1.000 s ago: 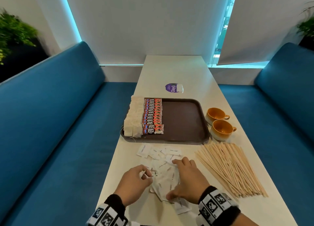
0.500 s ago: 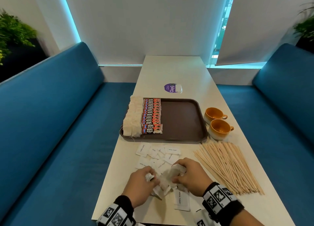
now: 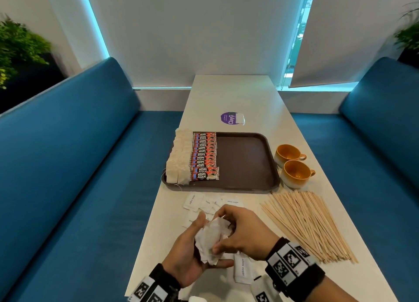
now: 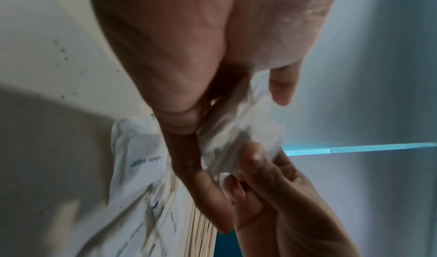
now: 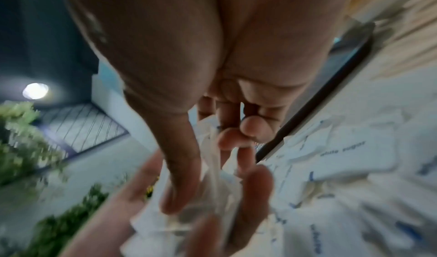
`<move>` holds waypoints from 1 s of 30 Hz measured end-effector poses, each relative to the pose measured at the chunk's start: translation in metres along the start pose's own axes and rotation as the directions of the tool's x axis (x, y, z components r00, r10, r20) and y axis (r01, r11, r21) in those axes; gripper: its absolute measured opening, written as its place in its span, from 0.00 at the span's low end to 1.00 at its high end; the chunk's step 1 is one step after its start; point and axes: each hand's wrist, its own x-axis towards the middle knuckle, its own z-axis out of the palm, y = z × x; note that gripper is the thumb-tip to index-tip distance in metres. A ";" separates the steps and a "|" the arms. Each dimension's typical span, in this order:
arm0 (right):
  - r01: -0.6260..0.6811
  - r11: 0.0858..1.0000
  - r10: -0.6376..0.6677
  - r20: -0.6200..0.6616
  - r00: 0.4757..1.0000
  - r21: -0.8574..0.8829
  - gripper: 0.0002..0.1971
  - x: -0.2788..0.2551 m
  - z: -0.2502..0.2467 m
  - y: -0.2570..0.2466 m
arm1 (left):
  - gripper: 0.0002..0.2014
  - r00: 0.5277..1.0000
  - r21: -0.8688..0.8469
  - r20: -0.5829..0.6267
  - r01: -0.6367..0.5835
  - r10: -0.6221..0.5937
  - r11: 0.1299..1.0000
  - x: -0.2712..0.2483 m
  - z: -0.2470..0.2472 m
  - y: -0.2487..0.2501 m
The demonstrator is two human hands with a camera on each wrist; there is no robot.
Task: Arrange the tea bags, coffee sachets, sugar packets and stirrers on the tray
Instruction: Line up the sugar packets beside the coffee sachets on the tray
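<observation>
Both hands hold one bunch of white sugar packets (image 3: pixel 212 239) above the table's near end. My left hand (image 3: pixel 192 251) cups the bunch from below, palm up, and my right hand (image 3: pixel 240 231) grips it from the right and above. The wrist views show the same bunch (image 4: pixel 238 135) (image 5: pixel 212 195) between both hands' fingers. Loose sugar packets (image 3: pixel 204 203) lie between my hands and the brown tray (image 3: pixel 247 163). On the tray's left stand a row of tea bags (image 3: pixel 179 159) and a row of red coffee sachets (image 3: pixel 205 155). A fan of wooden stirrers (image 3: pixel 306 222) lies to the right.
Two orange cups (image 3: pixel 292 165) stand right of the tray. A purple round sticker (image 3: pixel 230 118) lies beyond it on the long white table (image 3: pixel 238 93). Blue benches (image 3: pixel 68 165) flank the table. One sugar packet (image 3: pixel 243 269) lies under my right wrist.
My hands gathered sugar packets off the table into a bunch and lifted it. The left hand turned palm up under it, and the right closed over it.
</observation>
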 end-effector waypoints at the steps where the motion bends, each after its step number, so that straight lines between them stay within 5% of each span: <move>1: 0.010 0.999 -0.011 -0.014 1.000 -0.052 0.32 0.002 0.002 0.001 | 0.21 1.000 0.005 -0.004 -0.028 0.028 1.000 0.002 -0.001 -0.001; 5: 0.037 0.994 -0.042 -0.053 0.998 -0.105 0.36 0.011 0.007 0.005 | 0.23 0.996 0.059 -0.049 -0.077 0.080 0.995 0.013 -0.009 -0.008; 8: 0.043 0.996 -0.048 -0.059 0.997 -0.083 0.37 0.019 -0.003 0.014 | 0.13 0.991 0.004 -0.113 -0.071 0.071 0.997 0.019 -0.011 -0.004; 12: -0.132 0.985 0.097 -0.280 0.955 -0.110 0.18 0.043 -0.035 0.038 | 0.12 0.957 -0.033 -0.250 -0.162 0.149 0.986 0.022 -0.033 0.018; 14: -0.223 0.938 0.140 -0.299 0.944 -0.265 0.15 0.055 -0.043 0.050 | 0.11 0.918 0.060 -0.331 -0.214 0.221 0.975 0.022 -0.047 0.035; 16: -0.235 0.906 0.160 -0.231 0.960 -0.351 0.26 0.063 -0.041 0.058 | 0.06 0.868 0.304 -0.401 -0.177 0.294 0.936 0.025 -0.057 0.052; 19: -0.193 0.874 0.159 -0.112 0.981 -0.446 0.48 0.068 -0.031 0.058 | 0.07 0.788 0.692 -0.466 0.040 0.403 0.721 0.042 -0.069 0.075; 21: -0.166 0.857 0.144 -0.082 0.986 -0.487 0.53 0.069 -0.024 0.058 | 0.10 0.754 0.828 -0.479 0.217 0.450 0.517 0.056 -0.070 0.086; 23: -0.150 0.861 0.126 -0.082 0.989 -0.486 0.48 0.068 -0.018 0.056 | 0.19 0.742 0.887 -0.462 0.380 0.486 0.263 0.072 -0.071 0.091; 25: -0.130 0.866 0.096 -0.095 0.991 -0.483 0.37 0.067 -0.016 0.055 | 0.26 0.719 0.876 -0.449 0.471 0.531 0.103 0.084 -0.069 0.090; 30: -0.116 0.887 0.037 -0.180 0.983 -0.447 0.13 0.065 -0.019 0.055 | 0.23 0.730 0.867 -0.407 0.497 0.549 -0.018 0.097 -0.062 0.084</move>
